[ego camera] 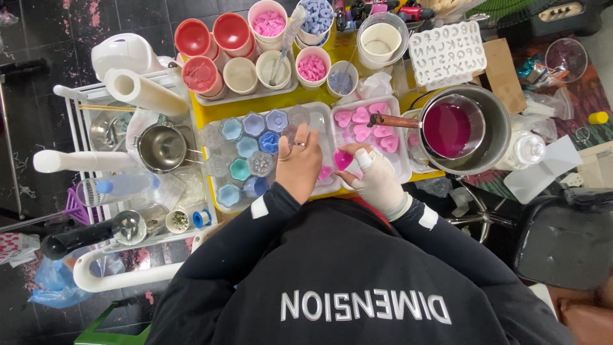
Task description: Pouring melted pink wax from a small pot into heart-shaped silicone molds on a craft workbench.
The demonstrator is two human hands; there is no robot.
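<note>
My left hand (pixel 297 165), with a ring on one finger, rests fingers apart over the right part of a clear tray (pixel 322 115) of flower-shaped moulds (pixel 254 124) in blue, teal and clear. My right hand (pixel 378 181), in a white glove, grips a small pink heart-shaped mould (pixel 343 160) between the two trays. To its right a second white tray (pixel 401 167) holds several pink heart shapes (pixel 363 115). Both trays sit on a yellow table (pixel 201 115).
A steel pot (pixel 495 118) holds a small pan of magenta liquid (pixel 447 130) with a wooden handle. Cups of pink and lilac pieces (pixel 269 23), red bowls (pixel 193 37) and a white letter mould (pixel 447 52) stand behind. A white cart (pixel 121 275) with a saucepan (pixel 163 147) is at left.
</note>
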